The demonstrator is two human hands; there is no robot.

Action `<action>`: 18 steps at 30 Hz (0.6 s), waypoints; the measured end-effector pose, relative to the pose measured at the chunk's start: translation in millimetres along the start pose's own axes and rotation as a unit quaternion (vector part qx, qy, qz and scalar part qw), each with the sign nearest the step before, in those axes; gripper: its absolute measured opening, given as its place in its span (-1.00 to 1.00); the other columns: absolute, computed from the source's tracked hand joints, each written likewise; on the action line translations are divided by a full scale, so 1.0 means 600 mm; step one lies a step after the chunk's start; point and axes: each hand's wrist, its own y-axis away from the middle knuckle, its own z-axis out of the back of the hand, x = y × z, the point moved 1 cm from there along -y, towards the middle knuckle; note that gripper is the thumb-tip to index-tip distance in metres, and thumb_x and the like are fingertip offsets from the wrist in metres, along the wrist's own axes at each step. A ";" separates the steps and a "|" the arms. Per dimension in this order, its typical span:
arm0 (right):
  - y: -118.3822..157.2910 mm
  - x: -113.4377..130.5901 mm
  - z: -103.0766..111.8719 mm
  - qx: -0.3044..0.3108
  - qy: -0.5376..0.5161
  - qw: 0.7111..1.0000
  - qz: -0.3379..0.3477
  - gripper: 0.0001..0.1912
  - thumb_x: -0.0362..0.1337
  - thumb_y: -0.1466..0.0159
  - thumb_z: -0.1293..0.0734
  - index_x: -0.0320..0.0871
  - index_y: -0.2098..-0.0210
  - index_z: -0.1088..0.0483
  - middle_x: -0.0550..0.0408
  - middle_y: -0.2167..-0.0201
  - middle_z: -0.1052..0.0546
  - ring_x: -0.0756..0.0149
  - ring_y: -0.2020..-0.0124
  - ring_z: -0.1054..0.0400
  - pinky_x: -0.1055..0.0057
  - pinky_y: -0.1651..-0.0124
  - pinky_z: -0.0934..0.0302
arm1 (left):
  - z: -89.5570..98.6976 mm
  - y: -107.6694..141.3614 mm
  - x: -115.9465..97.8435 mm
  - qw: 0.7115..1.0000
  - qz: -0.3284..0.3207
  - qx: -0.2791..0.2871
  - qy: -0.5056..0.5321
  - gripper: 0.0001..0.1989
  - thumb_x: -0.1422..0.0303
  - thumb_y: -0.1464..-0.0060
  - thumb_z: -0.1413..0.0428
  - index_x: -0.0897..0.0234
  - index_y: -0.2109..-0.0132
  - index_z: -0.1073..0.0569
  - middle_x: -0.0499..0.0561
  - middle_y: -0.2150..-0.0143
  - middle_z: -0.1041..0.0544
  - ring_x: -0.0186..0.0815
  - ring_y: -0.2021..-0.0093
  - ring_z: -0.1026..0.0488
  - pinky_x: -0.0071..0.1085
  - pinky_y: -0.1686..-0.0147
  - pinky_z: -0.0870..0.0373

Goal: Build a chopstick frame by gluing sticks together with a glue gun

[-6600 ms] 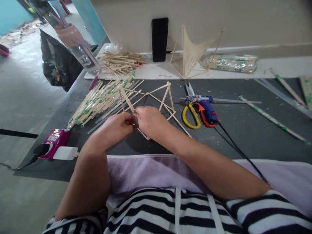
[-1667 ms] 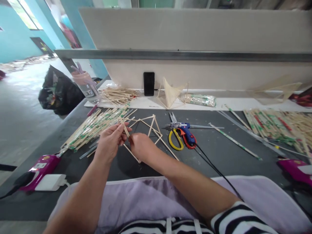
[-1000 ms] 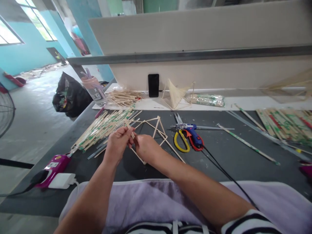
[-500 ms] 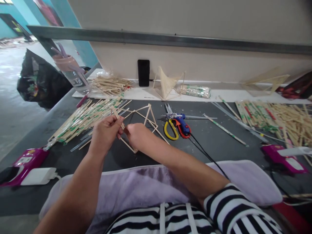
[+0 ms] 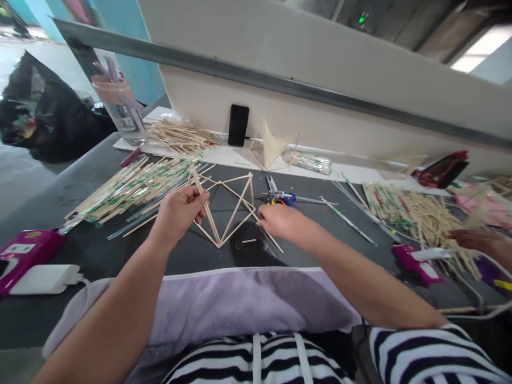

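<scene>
My left hand (image 5: pixel 180 213) pinches the left side of a frame (image 5: pixel 234 218) made of thin wooden sticks, which stands on the dark table. My right hand (image 5: pixel 276 220) is curled beside the frame's right corner, over a loose wooden stick (image 5: pixel 275 242); whether its fingers grip that stick is hidden. Just behind this hand lie a blue glue gun (image 5: pixel 288 198) and scissors (image 5: pixel 272 183), their handles mostly covered. A short stick piece (image 5: pixel 248 241) rests on the table between my hands.
Wrapped sticks (image 5: pixel 132 186) lie at left, with more stick piles (image 5: pixel 420 213) at right. A bottle (image 5: pixel 122 114), a phone (image 5: pixel 238 125) and a finished stick model (image 5: pixel 272 146) stand along the back. Another person's hand (image 5: pixel 480 237) is at far right. Purple power strips (image 5: pixel 30 256) flank the cloth.
My right hand has left my left hand's side and moved right, to the frame's right corner. A short stick piece now shows on the table. The view has tilted and shifted right.
</scene>
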 end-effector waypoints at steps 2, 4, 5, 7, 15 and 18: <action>-0.006 -0.007 -0.045 -0.004 -0.013 1.000 -0.012 -0.65 -0.13 -0.25 -0.26 -0.22 0.07 -0.39 -0.12 0.18 -0.55 0.14 0.17 -0.45 0.40 0.25 -0.21 | 0.001 0.001 0.002 1.000 0.004 0.001 -0.002 -0.82 0.26 -0.06 -0.10 0.30 0.33 -0.47 -0.09 0.63 -0.41 -0.48 0.69 -0.30 -0.61 0.69 -0.25; -0.007 -0.009 -0.073 -0.004 -0.016 1.000 -0.009 -0.69 -0.20 -0.29 -0.21 -0.24 0.09 -0.41 -0.14 0.15 -0.54 0.15 0.12 -0.43 0.41 0.21 -0.20 | 0.000 0.001 0.005 1.000 0.009 -0.002 0.001 -0.82 0.25 -0.05 -0.11 0.29 0.31 -0.48 -0.09 0.62 -0.41 -0.47 0.69 -0.30 -0.60 0.69 -0.25; -0.004 -0.010 -0.080 0.002 -0.015 1.000 -0.007 -0.72 -0.25 -0.29 -0.18 -0.25 0.12 -0.43 -0.15 0.15 -0.54 0.16 0.12 -0.44 0.42 0.20 -0.20 | -0.001 0.001 0.006 1.000 0.011 -0.002 0.004 -0.81 0.25 -0.05 -0.11 0.29 0.30 -0.48 -0.08 0.62 -0.41 -0.46 0.69 -0.30 -0.60 0.68 -0.25; 0.010 -0.014 -0.081 0.027 -0.012 1.000 -0.006 -0.74 -0.33 -0.26 -0.18 -0.27 0.23 -0.49 -0.20 0.22 -0.56 0.14 0.18 -0.46 0.41 0.25 -0.21 | -0.002 -0.001 0.008 1.000 0.013 -0.003 0.010 -0.81 0.24 -0.04 -0.12 0.29 0.30 -0.48 -0.08 0.62 -0.41 -0.46 0.68 -0.30 -0.59 0.68 -0.25; 0.066 -0.093 -0.045 0.085 -0.028 0.992 -0.088 -0.75 -0.33 -0.17 -0.21 -0.24 0.32 -0.53 -0.19 0.37 -0.57 0.12 0.37 -0.48 0.38 0.40 -0.19 | 0.000 -0.003 0.010 1.000 0.013 -0.005 -0.007 -0.81 0.23 -0.04 -0.12 0.28 0.33 -0.49 -0.08 0.63 -0.41 -0.46 0.68 -0.29 -0.58 0.68 -0.23; 0.039 -0.101 -0.042 0.028 -0.033 0.992 -0.118 -0.71 -0.28 -0.23 -0.20 -0.27 0.17 -0.47 -0.23 0.26 -0.55 0.08 0.25 -0.47 0.34 0.28 -0.23 | 0.000 -0.001 0.007 1.000 0.010 -0.006 -0.002 -0.80 0.23 -0.05 -0.11 0.28 0.33 -0.48 -0.09 0.62 -0.41 -0.46 0.68 -0.29 -0.58 0.67 -0.24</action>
